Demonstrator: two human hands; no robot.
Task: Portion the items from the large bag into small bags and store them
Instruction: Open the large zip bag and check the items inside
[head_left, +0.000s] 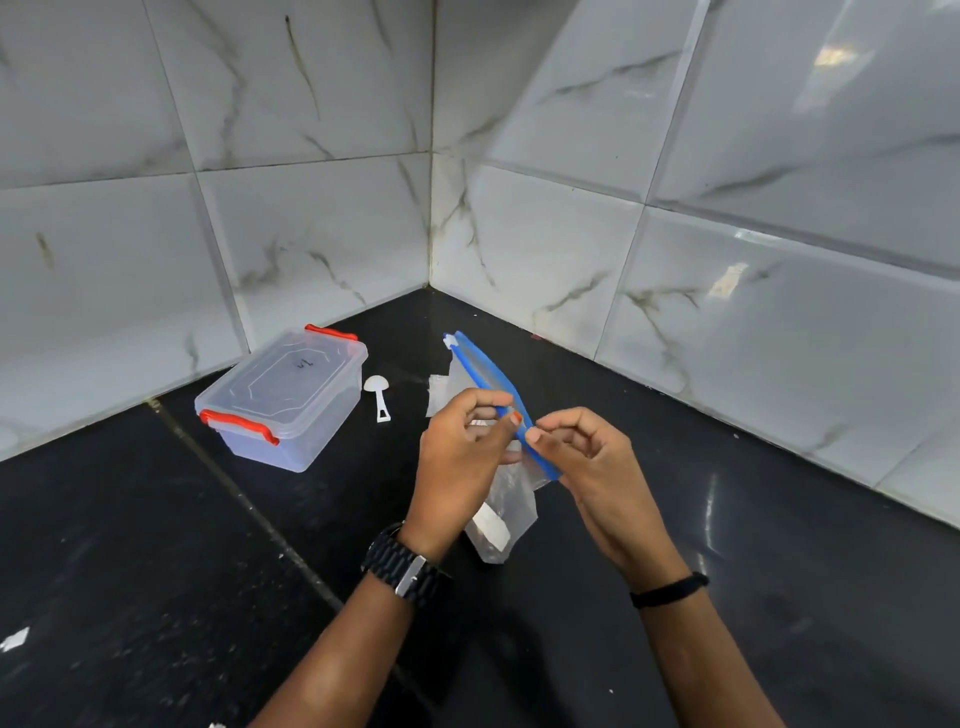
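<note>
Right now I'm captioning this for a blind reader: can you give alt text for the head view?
Two hands, left hand and right hand, pinch the blue zip strip of a clear plastic bag above a black countertop. Left of it sit a lidded clear plastic box with orange clips and a small white plastic scoop.

I see open black surface (130, 545) across the lower left and lower right of the frame. At centre left the lidded container (283, 397) and the white scoop (377, 395) just beside it block the way toward the tiled corner (431, 218).
</note>
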